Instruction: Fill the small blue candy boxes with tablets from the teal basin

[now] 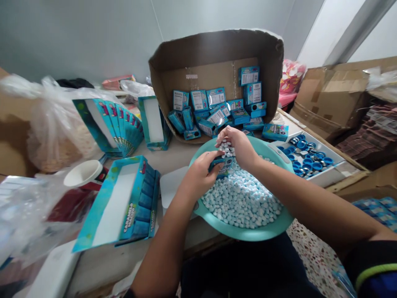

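The small blue box [228, 164] was gripped in the left hand [203, 169] at the centre of the frame, thumb and fingers clamped on it. White pieces [228, 150] were cupped in the right hand [238, 145], its fingers curled loosely around them beside the box. The 2 hands were held close together over the turquoise bowl [248, 235], presumably so that dropped pieces would be caught. At upper centre, the large carton [204, 49] was placed just behind the bowl, opening facing the viewer, probably for easy reach.
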A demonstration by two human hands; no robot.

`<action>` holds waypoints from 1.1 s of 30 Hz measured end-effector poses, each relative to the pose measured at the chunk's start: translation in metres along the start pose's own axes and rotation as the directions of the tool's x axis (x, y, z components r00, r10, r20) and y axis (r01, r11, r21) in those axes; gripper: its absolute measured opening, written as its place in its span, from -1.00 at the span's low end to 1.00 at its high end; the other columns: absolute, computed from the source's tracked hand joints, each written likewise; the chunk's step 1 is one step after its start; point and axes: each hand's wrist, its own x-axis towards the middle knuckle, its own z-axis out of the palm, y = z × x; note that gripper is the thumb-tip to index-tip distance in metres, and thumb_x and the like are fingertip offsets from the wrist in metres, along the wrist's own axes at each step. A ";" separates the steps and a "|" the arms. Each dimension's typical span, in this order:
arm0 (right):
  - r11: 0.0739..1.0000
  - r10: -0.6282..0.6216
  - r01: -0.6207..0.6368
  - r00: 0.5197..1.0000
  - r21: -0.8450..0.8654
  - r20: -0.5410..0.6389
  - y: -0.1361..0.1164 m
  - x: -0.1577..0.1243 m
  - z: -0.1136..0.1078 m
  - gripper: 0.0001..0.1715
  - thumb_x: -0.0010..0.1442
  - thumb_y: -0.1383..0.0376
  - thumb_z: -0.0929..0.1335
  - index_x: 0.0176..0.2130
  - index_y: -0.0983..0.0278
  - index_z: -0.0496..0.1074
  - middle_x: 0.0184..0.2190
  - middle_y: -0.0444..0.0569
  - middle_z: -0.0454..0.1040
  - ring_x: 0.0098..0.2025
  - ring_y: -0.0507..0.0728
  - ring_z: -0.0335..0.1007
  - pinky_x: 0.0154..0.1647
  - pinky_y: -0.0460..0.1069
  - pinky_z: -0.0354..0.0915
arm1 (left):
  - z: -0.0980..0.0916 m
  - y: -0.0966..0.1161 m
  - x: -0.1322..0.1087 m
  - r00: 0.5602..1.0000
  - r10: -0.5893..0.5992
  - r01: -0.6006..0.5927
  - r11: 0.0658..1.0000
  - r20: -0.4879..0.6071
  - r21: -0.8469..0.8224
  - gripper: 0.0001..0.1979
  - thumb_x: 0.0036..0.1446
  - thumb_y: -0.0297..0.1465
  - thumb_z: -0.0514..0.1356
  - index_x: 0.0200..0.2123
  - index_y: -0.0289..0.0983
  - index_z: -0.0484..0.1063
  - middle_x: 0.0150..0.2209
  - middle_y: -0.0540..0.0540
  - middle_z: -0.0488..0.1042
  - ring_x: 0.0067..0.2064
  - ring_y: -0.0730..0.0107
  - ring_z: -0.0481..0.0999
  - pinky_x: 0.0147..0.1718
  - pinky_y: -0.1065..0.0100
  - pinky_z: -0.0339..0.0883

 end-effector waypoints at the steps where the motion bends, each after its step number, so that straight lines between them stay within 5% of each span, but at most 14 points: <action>1: 0.999 0.005 -0.005 1.000 -0.035 0.005 0.000 0.000 -0.001 -0.48 0.29 -0.12 0.30 -0.46 0.21 0.35 -0.43 -0.08 0.38 -0.32 0.13 0.40 -0.24 0.03 0.32 | 0.001 0.000 0.000 1.000 0.005 -0.005 1.000 0.002 0.005 -0.71 0.37 -0.36 0.16 0.13 -0.16 0.46 0.11 -0.16 0.53 0.20 0.16 0.50 0.22 0.14 0.37; 5: 0.962 -0.010 0.023 0.999 -0.272 0.046 -0.004 0.002 -0.007 -0.49 0.35 -0.06 0.26 -0.44 0.23 0.40 -0.42 -0.07 0.42 -0.27 0.14 0.38 -0.16 0.03 0.30 | 0.002 0.001 -0.002 0.997 -0.007 0.008 1.000 -0.075 0.018 -0.67 0.36 -0.40 0.16 0.17 -0.18 0.42 0.15 -0.19 0.49 0.21 0.16 0.48 0.23 0.13 0.36; 12: 0.729 0.035 0.102 0.982 -0.677 0.186 -0.012 -0.001 -0.018 -0.74 0.28 0.13 0.37 -0.27 0.25 0.57 -0.20 -0.01 0.49 -0.14 0.17 0.40 -0.13 0.02 0.30 | 0.000 0.002 -0.003 0.970 -0.131 0.132 0.991 -0.207 -0.008 -0.72 0.29 -0.42 0.24 0.06 -0.18 0.45 0.03 -0.11 0.57 0.09 0.19 0.55 0.12 0.18 0.43; 24: 0.638 -0.084 0.259 0.959 -0.725 0.269 -0.013 0.002 -0.031 -0.86 0.20 0.36 0.40 -0.36 0.25 0.59 -0.30 -0.04 0.52 -0.28 0.10 0.41 -0.27 -0.01 0.30 | 0.001 -0.003 -0.003 0.988 -0.099 0.103 0.994 -0.116 0.030 -0.70 0.34 -0.42 0.16 0.12 -0.17 0.44 0.10 -0.15 0.49 0.16 0.16 0.50 0.17 0.14 0.39; 33: 0.746 -0.088 0.200 0.975 -0.635 0.204 -0.014 -0.001 -0.027 -0.83 0.17 0.38 0.40 -0.21 0.25 0.58 -0.32 -0.06 0.63 -0.27 0.12 0.53 -0.27 -0.02 0.38 | 0.002 -0.002 -0.003 0.985 -0.125 0.127 0.992 -0.118 0.013 -0.66 0.34 -0.38 0.15 0.16 -0.14 0.40 0.15 -0.17 0.46 0.20 0.11 0.47 0.20 0.10 0.37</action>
